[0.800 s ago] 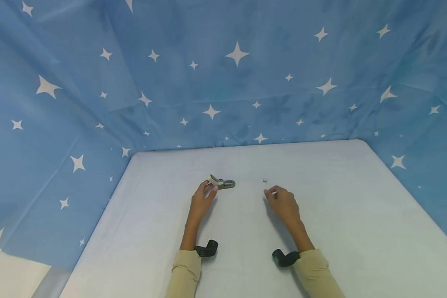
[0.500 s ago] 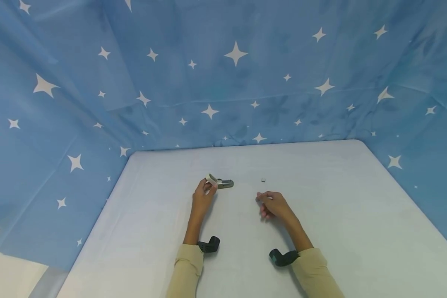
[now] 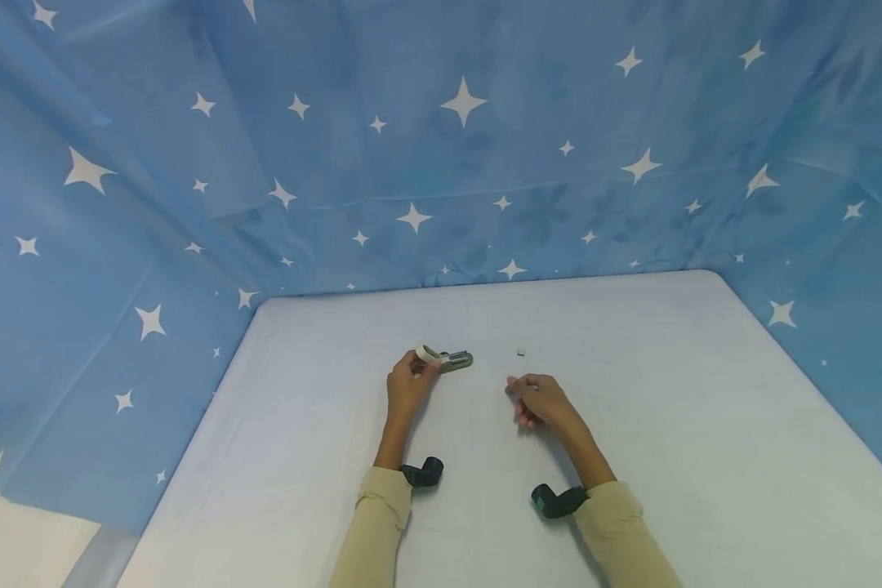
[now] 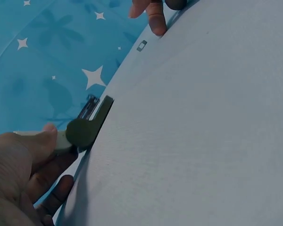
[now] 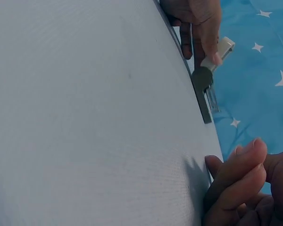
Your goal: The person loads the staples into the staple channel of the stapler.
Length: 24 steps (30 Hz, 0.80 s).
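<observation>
My left hand point(image 3: 409, 387) grips the cream top arm of a small stapler point(image 3: 456, 361) between thumb and fingers. The stapler is swung open: its cream arm tilts up, and the dark green base point(image 4: 102, 115) and metal staple channel point(image 4: 87, 107) point away from the hand. To the right on the white table lies a tiny grey-white rectangular piece point(image 3: 521, 352), which looks like a short block of staples. My right hand point(image 3: 544, 402) hovers just in front of that piece, apart from it. In the right wrist view its fingers point(image 5: 240, 183) are loosely bent, with nothing visible between them.
The white table point(image 3: 691, 392) stretches out on all sides of the hands. Behind it and along its sides hangs a blue cloth point(image 3: 382, 163) with white stars. A black wrist camera point(image 3: 424, 472) sits on the left wrist, another black camera point(image 3: 556, 501) on the right.
My right hand has moved left and turned, so its lower fingers now show below the index finger. The left hand has shifted slightly right with the stapler in its grip.
</observation>
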{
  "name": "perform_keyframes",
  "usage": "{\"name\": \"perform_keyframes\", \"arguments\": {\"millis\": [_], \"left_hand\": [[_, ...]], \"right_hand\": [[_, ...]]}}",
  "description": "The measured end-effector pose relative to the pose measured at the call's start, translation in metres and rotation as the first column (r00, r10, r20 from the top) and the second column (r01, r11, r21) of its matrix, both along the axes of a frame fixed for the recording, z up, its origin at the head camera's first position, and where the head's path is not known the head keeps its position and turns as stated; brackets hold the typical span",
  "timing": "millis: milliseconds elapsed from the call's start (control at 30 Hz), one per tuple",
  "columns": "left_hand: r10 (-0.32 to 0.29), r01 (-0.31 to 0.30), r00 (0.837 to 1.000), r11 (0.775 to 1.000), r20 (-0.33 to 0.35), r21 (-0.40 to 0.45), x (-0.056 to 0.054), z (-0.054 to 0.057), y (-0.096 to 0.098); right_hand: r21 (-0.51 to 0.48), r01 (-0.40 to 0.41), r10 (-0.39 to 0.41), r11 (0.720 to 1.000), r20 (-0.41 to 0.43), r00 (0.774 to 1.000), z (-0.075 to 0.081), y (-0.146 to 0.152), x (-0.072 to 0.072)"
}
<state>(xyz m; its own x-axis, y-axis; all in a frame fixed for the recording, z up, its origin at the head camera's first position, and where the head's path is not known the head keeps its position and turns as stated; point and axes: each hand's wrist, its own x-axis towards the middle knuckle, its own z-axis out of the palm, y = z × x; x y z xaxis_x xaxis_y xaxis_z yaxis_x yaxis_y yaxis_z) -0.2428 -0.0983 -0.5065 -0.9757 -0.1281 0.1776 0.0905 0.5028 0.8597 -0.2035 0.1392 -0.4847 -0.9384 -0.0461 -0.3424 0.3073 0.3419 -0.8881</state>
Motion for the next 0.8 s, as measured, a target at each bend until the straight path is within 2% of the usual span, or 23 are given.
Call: {"name": "perform_keyframes", "arguments": {"millis": [167,333,567,800], "left_hand": [[-0.043,0.044,0.999,0.994,0.018,-0.1,-0.001,-0.001,0.007],[-0.085,0.086,0.996,0.989,0.017,-0.12,-0.002,-0.002,0.014],[-0.094,0.094,0.996,0.983,0.006,-0.157,-0.003,-0.005,0.017],[-0.101,0.091,0.994,0.976,-0.04,-0.199,-0.004,-0.005,0.018]], "right_hand": [[0.032,0.011,-0.011,0.999,0.003,1.0,0.0,-0.001,-0.002],[0.042,0.014,-0.014,0.999,0.003,1.0,-0.001,-0.002,-0.002],[0.027,0.018,-0.018,0.999,0.013,1.0,-0.002,-0.003,0.0],[0.023,0.029,-0.029,0.999,0.003,1.0,-0.003,-0.003,-0.001]]}}
